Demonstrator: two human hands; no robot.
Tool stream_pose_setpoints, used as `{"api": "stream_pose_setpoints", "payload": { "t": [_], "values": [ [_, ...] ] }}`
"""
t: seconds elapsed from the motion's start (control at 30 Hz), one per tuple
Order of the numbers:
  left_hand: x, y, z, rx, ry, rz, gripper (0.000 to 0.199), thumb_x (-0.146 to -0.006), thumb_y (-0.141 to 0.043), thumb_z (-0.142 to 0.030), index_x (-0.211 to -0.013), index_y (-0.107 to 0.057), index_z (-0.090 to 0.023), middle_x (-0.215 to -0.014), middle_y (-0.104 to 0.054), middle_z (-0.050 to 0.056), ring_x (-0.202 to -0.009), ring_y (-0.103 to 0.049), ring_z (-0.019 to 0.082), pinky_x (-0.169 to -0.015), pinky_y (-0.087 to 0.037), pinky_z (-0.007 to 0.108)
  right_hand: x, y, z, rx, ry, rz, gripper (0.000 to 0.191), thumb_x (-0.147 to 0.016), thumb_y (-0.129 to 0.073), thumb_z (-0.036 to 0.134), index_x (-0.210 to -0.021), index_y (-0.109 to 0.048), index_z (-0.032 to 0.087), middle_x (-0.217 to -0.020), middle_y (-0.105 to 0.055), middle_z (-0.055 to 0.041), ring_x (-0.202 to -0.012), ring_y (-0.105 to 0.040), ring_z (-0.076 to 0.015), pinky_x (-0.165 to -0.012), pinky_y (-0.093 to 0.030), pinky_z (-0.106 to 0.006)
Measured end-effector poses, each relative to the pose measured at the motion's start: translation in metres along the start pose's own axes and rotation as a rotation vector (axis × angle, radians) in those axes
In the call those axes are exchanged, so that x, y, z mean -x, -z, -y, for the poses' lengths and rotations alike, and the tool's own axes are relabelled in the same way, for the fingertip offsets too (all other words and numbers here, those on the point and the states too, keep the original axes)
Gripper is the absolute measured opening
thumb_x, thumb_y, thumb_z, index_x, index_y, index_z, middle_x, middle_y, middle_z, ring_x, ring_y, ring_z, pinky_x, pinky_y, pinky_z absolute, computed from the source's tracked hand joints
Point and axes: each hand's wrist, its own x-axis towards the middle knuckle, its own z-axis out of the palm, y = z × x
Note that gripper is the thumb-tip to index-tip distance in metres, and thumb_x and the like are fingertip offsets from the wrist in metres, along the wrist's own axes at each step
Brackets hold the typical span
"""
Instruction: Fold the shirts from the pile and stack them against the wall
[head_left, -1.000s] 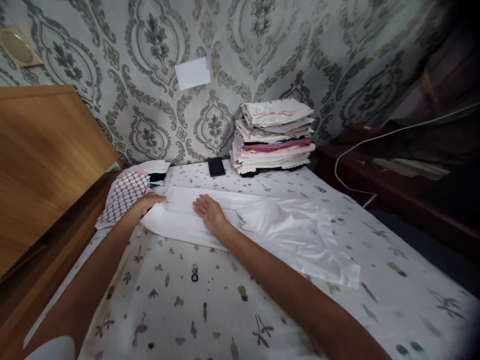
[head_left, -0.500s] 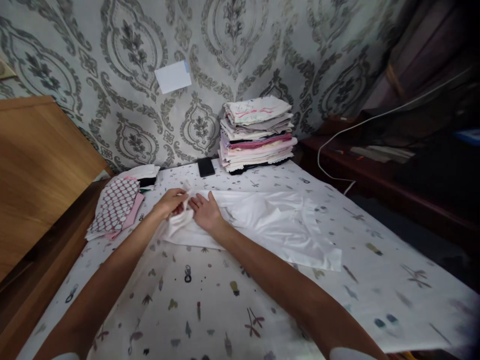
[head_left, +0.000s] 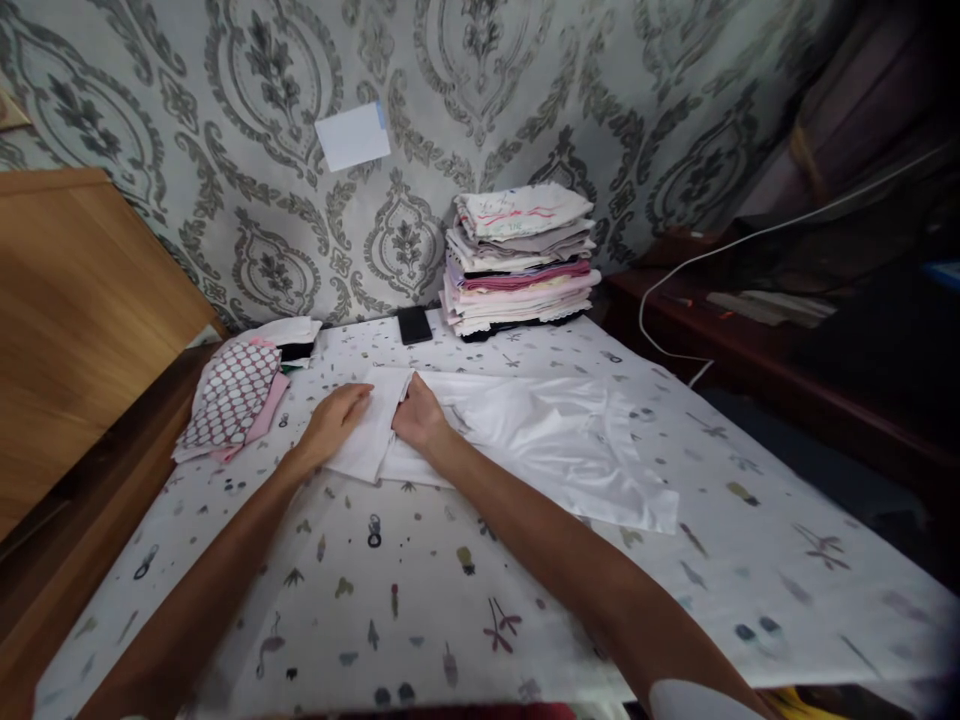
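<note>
A thin white garment (head_left: 540, 430) lies spread lengthwise across the patterned bedsheet, its right part wrinkled. At its left end, a section is folded over and lies flat. My right hand (head_left: 420, 415) has its fingers curled at the edge of that folded section, pinching the cloth. On the outer left side, my left hand (head_left: 335, 420) rests against the garment with its fingers stretched out and close together. What kind of garment it is, I cannot tell.
Folded clothes form a tall stack (head_left: 521, 265) by the wall, beside a black phone-like object (head_left: 414, 325). A smaller clothes pile (head_left: 232, 395) sits left, near a wooden board (head_left: 90, 320). A white cable (head_left: 675, 268) hangs over the dark red furniture at right.
The bunched left end of the garment has been laid flat as a folded section. My right hand has closed on its edge, while my left hand has moved slightly down and flattened.
</note>
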Motion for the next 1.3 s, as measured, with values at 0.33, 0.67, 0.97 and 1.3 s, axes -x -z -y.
{"api": "stream_pose_setpoints", "payload": {
  "t": [0.33,0.67,0.97,1.3],
  "values": [
    [0.05,0.036,-0.028,-0.164,-0.221,0.491,0.041,-0.085,-0.069,-0.045,-0.12,-0.059,-0.025,-0.117,-0.063,0.006,-0.11,-0.056,0.025,-0.091,-0.046,0.036,-0.012,0.006,-0.003,-0.003,-0.056,-0.102,0.027,-0.101,-0.034,0.023,-0.095,-0.06,0.017,-0.074,-0.071,-0.0045,-0.084,-0.071,-0.0206,-0.085,-0.06,-0.037],
    [0.057,0.026,-0.035,-0.158,-0.169,0.075,0.015,-0.095,-0.051,-0.026,-0.081,-0.053,-0.021,-0.078,-0.058,-0.001,-0.072,-0.055,0.014,-0.067,-0.042,0.025,-0.014,0.006,0.002,0.057,-0.07,-0.12,0.022,-0.1,-0.036,0.017,-0.103,-0.058,0.016,-0.073,-0.069,-0.0034,-0.079,-0.07,-0.0191,-0.083,-0.06,-0.035],
    [0.076,0.002,-0.039,-0.381,-0.397,0.065,0.016,-0.098,-0.046,-0.025,-0.087,-0.056,-0.02,-0.08,-0.063,0.002,-0.079,-0.059,0.017,-0.068,-0.044,0.027,-0.01,0.003,0.005,0.233,-0.042,-0.114,0.024,-0.1,-0.035,0.019,-0.105,-0.057,0.015,-0.082,-0.071,-0.0076,-0.086,-0.07,-0.0218,-0.087,-0.06,-0.039],
    [0.074,0.007,-0.034,-0.344,-0.276,0.035,0.021,-0.1,-0.043,-0.028,-0.089,-0.059,-0.02,-0.083,-0.064,0.003,-0.079,-0.06,0.016,-0.068,-0.043,0.027,0.012,0.005,0.016,0.836,0.077,-0.194,0.012,-0.086,-0.051,0.013,-0.079,-0.059,0.018,-0.069,-0.065,-0.0044,-0.074,-0.067,-0.0183,-0.074,-0.058,-0.032]
  ]
}}
